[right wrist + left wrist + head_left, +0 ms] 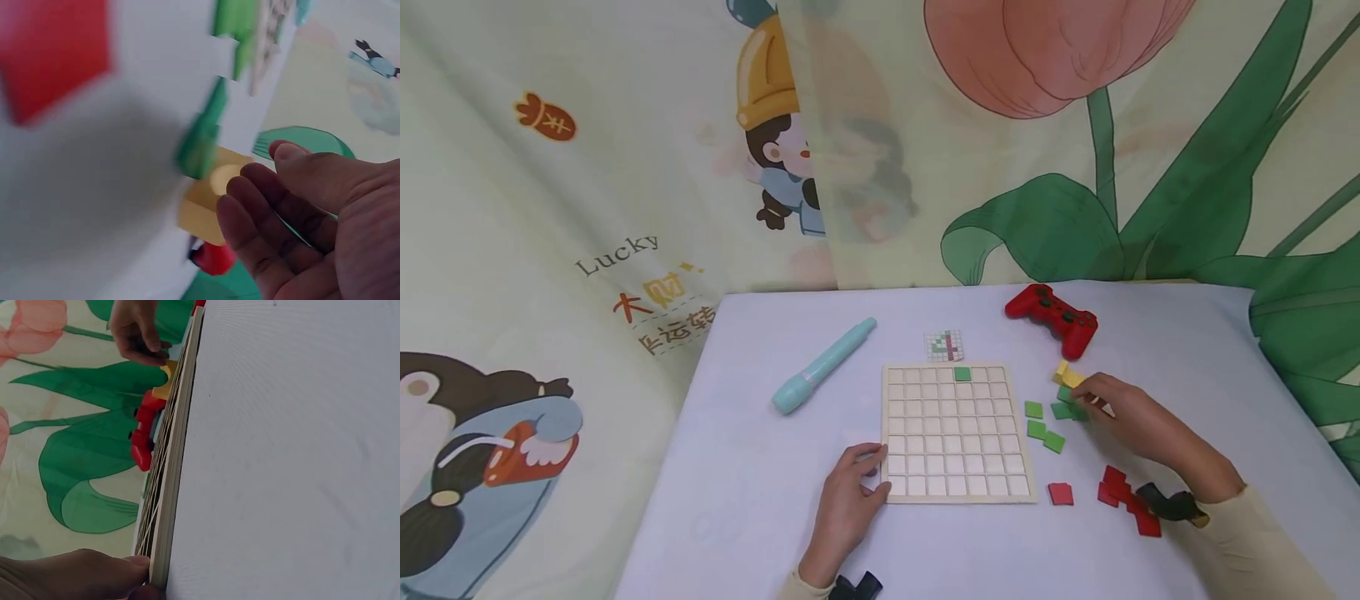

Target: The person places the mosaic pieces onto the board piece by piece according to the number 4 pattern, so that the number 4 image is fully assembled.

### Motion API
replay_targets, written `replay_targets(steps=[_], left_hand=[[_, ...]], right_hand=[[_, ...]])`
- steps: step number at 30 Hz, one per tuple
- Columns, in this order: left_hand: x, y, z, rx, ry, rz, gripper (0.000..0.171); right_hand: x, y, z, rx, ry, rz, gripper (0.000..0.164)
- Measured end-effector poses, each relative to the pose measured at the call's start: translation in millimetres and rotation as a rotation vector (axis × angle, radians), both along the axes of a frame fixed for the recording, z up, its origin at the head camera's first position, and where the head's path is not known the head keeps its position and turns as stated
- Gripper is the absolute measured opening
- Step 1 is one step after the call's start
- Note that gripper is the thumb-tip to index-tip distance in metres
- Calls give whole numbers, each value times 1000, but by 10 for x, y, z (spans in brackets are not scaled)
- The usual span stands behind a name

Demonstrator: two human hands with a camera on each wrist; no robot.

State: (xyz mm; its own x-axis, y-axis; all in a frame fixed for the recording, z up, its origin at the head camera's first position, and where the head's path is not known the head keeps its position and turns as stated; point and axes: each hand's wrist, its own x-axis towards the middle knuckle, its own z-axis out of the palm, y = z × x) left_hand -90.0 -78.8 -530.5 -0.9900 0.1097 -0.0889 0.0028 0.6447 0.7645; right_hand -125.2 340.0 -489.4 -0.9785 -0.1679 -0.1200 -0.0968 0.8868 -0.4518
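Observation:
A pale wooden grid board (959,499) lies on the table with one green square tile (962,374) in its top row. My left hand (847,500) touches the board's left edge, thumb and fingers spread along it. In the left wrist view its thumb (106,575) meets the rim. Right of the board, my right hand (1123,412) hovers over loose green tiles (1061,410), beside the yellow tiles (1072,380). Seen from the right wrist, this hand's fingers (253,234) are loosely bent, with nothing visible between them and the thumb.
Several red tiles (1147,523) lie below the right forearm, and another red tile (1061,494) sits nearer the board. A small gridded pattern card (936,346) is behind the board. A red game controller (1052,318) and a teal pen-shaped object (827,363) lie farther back.

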Motion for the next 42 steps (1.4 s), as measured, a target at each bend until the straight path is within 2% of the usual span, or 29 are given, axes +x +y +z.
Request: replay_targets(steps=[3,7,18,23,28,32,36,42], left_hand=[[-8,-13,-5,4,2,6,54],[-22,-21,-14,13,-5,11,54],[-42,-28,-21,22,8,-27,56],[-36,-43,-19,25,11,-30,56],[-2,-48,-7,43,-3,-36,56],[13,-29,-6,42,-11,-39,57],[22,-23,-11,33,-10,-36,57],[10,-22,-13,33,3,-29,55]], right_hand=[[28,-6,-105,25,-12,29,31],[15,-21,-195,81,27,69,33],[48,-24,-236,151,52,80,39],[48,-24,-210,150,10,81,45],[56,-10,-193,119,-48,49,47],[81,-7,-152,84,-3,46,41],[56,-92,-35,39,66,93,37],[-145,-445,174,-10,163,210,37]])
